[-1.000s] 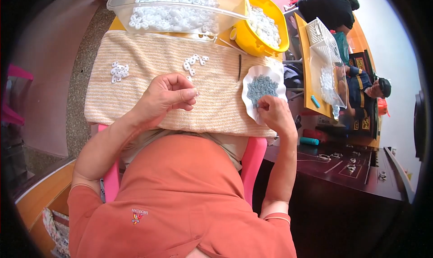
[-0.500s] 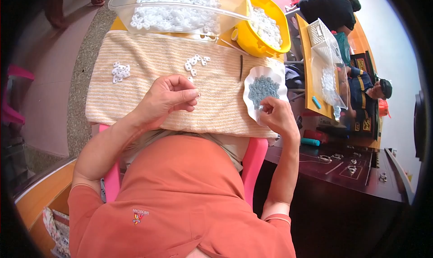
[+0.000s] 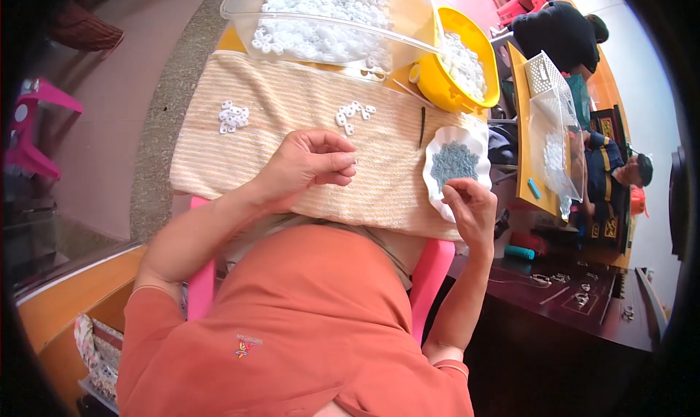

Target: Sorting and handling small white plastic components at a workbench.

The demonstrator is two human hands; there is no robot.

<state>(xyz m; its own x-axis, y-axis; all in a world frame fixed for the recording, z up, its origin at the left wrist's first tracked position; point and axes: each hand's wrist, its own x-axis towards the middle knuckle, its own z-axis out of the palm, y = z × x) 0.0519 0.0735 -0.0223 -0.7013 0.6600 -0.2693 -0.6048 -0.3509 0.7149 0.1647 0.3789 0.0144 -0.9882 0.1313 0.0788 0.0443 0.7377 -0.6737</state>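
My left hand [image 3: 310, 167] hovers over the striped cloth [image 3: 270, 89], thumb and forefinger pinched on something tiny that I cannot make out. At the near edge of a white wavy-rimmed dish [image 3: 432, 175], my right hand [image 3: 472, 207] is closed, its thumb and forefinger together. Whatever those fingers hold, if anything, is too small to see. Small grey-blue pieces [image 3: 455, 161] fill the dish. Beyond my left hand lies a loose group of white pieces with holes [image 3: 348, 115]. A tighter heap of similar white pieces [image 3: 233, 117] sits at the cloth's left.
A clear plastic bin [image 3: 240, 16] of white pieces stands at the far side, beside a yellow tub [image 3: 442, 89] of more. A thin dark stick [image 3: 422, 127] lies near the dish. Pink chair arms [image 3: 433, 271] flank me. At right, people sit by another table [image 3: 519, 161].
The view has shifted, so the cloth and everything on it appear farther right. My left hand keeps its pinch. My right fingertips have come slightly off the grey-blue pieces at the dish's near side.
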